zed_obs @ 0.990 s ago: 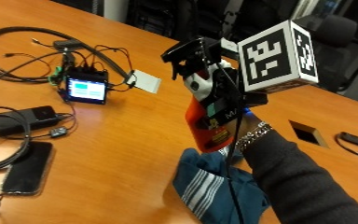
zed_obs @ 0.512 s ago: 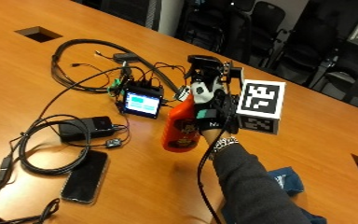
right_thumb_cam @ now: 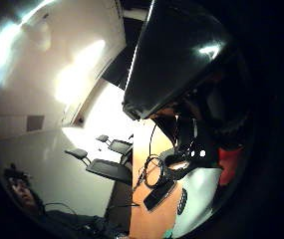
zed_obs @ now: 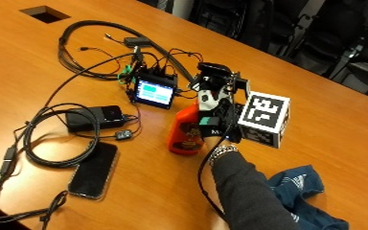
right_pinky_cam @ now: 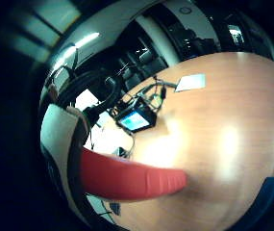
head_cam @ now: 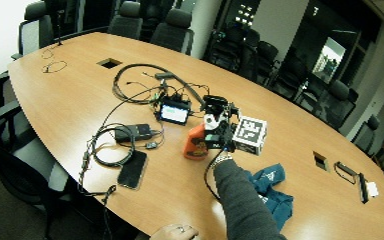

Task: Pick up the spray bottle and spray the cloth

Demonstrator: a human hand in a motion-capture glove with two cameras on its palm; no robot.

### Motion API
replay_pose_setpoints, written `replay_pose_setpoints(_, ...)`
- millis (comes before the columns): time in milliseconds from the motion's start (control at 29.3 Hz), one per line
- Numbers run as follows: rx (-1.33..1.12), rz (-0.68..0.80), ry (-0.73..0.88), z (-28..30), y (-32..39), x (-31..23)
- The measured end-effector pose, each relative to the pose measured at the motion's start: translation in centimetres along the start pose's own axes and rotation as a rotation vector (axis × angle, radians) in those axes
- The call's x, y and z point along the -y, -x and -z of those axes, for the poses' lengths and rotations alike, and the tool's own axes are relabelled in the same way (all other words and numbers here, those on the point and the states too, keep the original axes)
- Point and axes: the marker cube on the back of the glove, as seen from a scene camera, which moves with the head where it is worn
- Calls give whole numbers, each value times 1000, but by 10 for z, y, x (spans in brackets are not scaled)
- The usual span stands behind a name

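The gloved right hand (zed_obs: pixel 217 125) is wrapping around the upper part of the orange spray bottle (zed_obs: pixel 185 128), fingers curled about its neck near the white spray head, so the hand is clamped on the bottle; whether a finger is lying on the trigger is hidden behind the glove rig. The bottle is standing upright with its base apparently on or just above the table (zed_obs: pixel 337 120), and the pictures cannot settle which. Holding it high, by the neck, probably makes sense because that is where the trigger sits and the grip can serve both lifting and squeezing. In the little-finger palm view the bottle's red body (right_pinky_cam: pixel 131 180) is filling the space close to the palm, which fits a hand closed around it. Taking the bottle as the landmark, the blue cloth (zed_obs: pixel 302 194) is lying crumpled well apart from it, on the person's side, beyond the dark sleeve (zed_obs: pixel 251 191), so the nozzle is likely not aimed at the cloth yet and the spraying appears not to have begun. On the bottle's far side, near it, a small lit screen (zed_obs: pixel 154 92) is sitting among tangled cables (zed_obs: pixel 88 67). Farther from the bottle, a black power brick (zed_obs: pixel 97 117) and a dark phone (zed_obs: pixel 95 168) are lying beside a coiled cable.
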Motion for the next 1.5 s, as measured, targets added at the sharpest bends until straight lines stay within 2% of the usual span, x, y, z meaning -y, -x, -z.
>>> replay_pose_setpoints(307,50,41,-20,1,19,8)
replay_pose_setpoints(615,13,-11,13,-13,-6,-7)
replay_pose_setpoints(854,-102,-81,192,-24,-17,-6)
replay_pose_setpoints(1127,-223,-28,312,-7,4,9)
replay_pose_setpoints(1298,-344,52,379,12,21,-8)
replay_pose_setpoints(1503,-522,80,516,44,33,-49)
